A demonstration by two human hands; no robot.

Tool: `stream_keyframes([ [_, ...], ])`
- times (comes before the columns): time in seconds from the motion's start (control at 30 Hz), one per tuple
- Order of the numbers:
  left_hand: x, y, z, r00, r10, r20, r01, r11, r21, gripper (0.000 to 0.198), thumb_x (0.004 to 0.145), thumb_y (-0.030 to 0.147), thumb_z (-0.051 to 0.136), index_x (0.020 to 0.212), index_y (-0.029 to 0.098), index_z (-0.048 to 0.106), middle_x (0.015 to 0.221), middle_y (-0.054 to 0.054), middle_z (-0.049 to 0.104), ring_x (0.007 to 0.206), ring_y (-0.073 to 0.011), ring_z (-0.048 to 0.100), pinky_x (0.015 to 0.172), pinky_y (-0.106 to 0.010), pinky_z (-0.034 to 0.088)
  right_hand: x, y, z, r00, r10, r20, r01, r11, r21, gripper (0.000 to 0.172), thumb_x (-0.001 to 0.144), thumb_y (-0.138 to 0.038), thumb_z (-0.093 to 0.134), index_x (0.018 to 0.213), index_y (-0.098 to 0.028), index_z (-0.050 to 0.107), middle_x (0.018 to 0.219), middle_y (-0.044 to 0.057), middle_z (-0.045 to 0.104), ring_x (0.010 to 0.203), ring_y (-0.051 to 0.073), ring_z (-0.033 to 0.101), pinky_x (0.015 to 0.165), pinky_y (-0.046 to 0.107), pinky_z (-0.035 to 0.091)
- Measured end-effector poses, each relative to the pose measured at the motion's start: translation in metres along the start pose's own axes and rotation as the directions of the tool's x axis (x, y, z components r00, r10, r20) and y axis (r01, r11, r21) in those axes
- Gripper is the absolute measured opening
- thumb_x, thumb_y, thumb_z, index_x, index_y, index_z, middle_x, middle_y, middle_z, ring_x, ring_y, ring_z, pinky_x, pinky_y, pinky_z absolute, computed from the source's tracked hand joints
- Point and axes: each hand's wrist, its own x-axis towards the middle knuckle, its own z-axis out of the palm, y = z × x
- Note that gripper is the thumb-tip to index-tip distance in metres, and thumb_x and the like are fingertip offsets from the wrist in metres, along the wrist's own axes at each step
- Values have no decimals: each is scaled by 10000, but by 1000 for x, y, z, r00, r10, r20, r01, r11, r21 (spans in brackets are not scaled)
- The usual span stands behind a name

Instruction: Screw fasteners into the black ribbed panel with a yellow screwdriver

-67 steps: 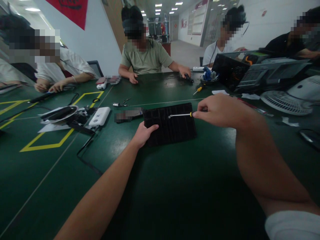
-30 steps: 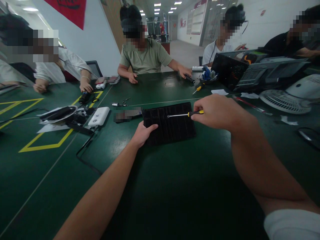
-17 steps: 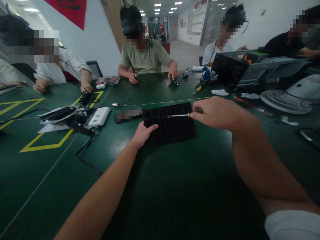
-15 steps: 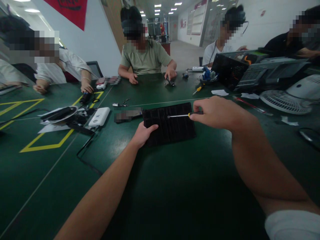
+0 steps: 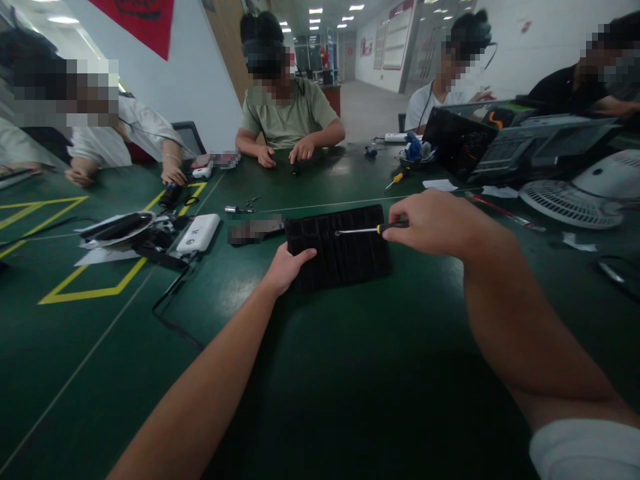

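Note:
A flat black rectangular panel with ridged sections lies at a slight tilt in front of me; its exact kind is unclear. My left hand grips its left edge, with the thumb over the top face and the other fingers hidden beneath. In my right hand is a screwdriver with a black and yellow handle. Its shaft points left across the panel, and the tip is at a small round spot near the panel's upper middle. Whether the tip sits in a screw is too small to tell.
Left of the panel lie a blurred-out flat item, a white power bank and small metal bits. Beyond my right hand are another screwdriver, a white fan and a computer case. Co-workers sit around the green table.
My hands, the panel and the screwdriver stay practically in place. Across the table, a co-worker's hand has moved left with a small dark object.

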Motion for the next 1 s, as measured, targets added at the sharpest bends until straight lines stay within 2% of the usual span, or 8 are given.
stream_keyframes([
  [0.17, -1, 2, 1, 1000, -19, -9, 19, 1000, 1, 468, 662, 294, 955, 1077, 166, 780, 1114, -117, 837, 1096, -345, 800, 1115, -596, 603, 0, -1, -1, 999, 19, 32, -18, 1000, -20, 371, 967, -495, 601, 1093, -266, 864, 1025, 119, 816, 937, 324, 726, 742, 412, 465],
  [0.33, 1, -2, 1, 1000, 12, -13, -12, 1000, 6, 492, 641, 319, 965, 1072, 166, 781, 1115, -106, 839, 1079, -337, 794, 1135, -605, 579, -1, -4, -2, 999, 33, 29, -32, 998, -54, 420, 980, -510, 571, 1130, -264, 878, 1015, 133, 823, 951, 342, 735, 755, 425, 487],
  [0.57, 2, -2, 0, 1000, 5, 10, -4, 1000, -15, 485, 657, 312, 959, 1085, 171, 780, 1126, -113, 838, 1087, -334, 794, 1108, -578, 598, -2, -9, -3, 996, 57, 65, -53, 996, -65, 508, 1030, -572, 482, 1156, -240, 845, 1119, 159, 820, 1029, 367, 736, 762, 441, 476],
  [0.83, -1, 1, 2, 1000, -2, -2, 2, 1000, -9, 470, 662, 290, 954, 1078, 168, 774, 1124, -116, 837, 1107, -343, 795, 1135, -596, 586, -1, -1, -1, 1000, 19, -9, -19, 999, -30, 329, 939, -500, 633, 1074, -256, 810, 986, 108, 793, 871, 298, 694, 716, 391, 427],
  [1.0, 1, 1, 1, 1000, -5, 0, 5, 1000, 4, 460, 663, 296, 950, 1072, 176, 779, 1127, -110, 843, 1087, -337, 797, 1131, -609, 591, -7, 0, -4, 992, -20, -128, 22, 1000, 21, 267, 912, -475, 688, 1005, -260, 815, 980, 93, 792, 881, 289, 694, 738, 387, 425],
])
